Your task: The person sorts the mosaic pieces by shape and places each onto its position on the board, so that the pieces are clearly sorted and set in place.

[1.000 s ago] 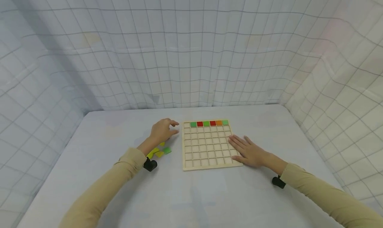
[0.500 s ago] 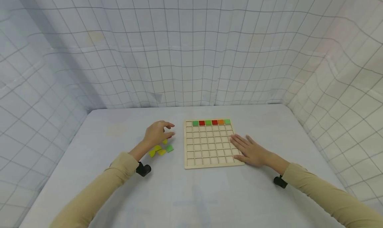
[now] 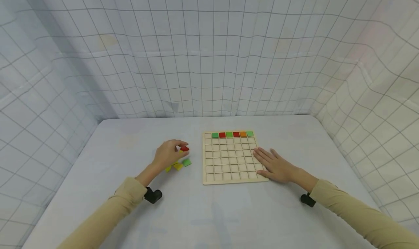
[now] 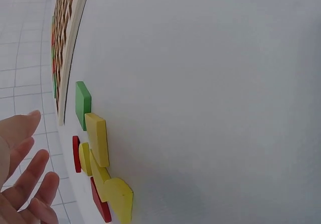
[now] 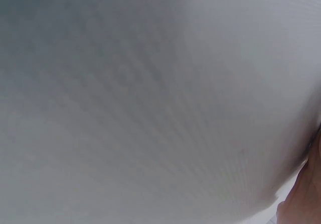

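On your white table [image 3: 216, 209], the nearly square wooden grid board [image 3: 232, 154] lies flat, its row of coloured tiles [image 3: 229, 134] running left to right along the far edge. Your right hand [image 3: 275, 168] rests flat on its right edge, fingers pointing forward and left. Your left hand [image 3: 166, 154], thumb and fingers parted and gripping nothing, hovers left of the board; a red piece [image 3: 184, 148] shows in that gap, longest sideways, with a green tile [image 3: 187, 162] nearer you.

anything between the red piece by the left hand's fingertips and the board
Nothing visible: in the head view, only white tabletop lies between the red piece and the nearest side of the board. The green tile lies closer to the person, off that straight line.
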Tool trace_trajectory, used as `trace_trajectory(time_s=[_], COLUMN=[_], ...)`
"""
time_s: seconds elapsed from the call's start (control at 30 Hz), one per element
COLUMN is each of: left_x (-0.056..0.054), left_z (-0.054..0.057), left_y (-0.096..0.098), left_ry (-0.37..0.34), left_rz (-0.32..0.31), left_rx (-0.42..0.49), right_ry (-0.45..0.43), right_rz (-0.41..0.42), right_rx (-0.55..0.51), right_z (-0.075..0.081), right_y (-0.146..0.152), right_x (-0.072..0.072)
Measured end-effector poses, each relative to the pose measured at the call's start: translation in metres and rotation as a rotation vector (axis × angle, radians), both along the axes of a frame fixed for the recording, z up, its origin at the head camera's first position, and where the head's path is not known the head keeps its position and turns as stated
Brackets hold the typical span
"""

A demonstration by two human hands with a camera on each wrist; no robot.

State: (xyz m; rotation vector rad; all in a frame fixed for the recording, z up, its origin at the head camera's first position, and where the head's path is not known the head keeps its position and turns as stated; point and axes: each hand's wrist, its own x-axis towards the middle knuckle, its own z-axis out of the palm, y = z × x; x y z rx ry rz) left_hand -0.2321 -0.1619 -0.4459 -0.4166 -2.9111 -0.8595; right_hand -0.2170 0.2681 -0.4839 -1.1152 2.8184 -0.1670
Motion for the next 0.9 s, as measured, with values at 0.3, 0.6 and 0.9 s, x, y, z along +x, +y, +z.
trace_trajectory(time_s=[0.3,0.6,0.9], left_x=[0.017,0.031,0.035], left_z=[-0.005,-0.01,-0.015], left_y=[-0.002,0.002,0.008], left_ry=[-0.01,-0.004,-0.016], left_rz=[0.004,0.039,0.085], left_rx=[0.036,0.023,-0.016], right_ry=[-0.009,0.004,-0.009], right_rz=[-0.01,-0.002,-0.017], right_rx=[0.002,0.004,0.028], right_z=[0.002,0.002,0.003], right_y=[0.0,0.0,-0.001], right_x=[0.002,0.002,0.001])
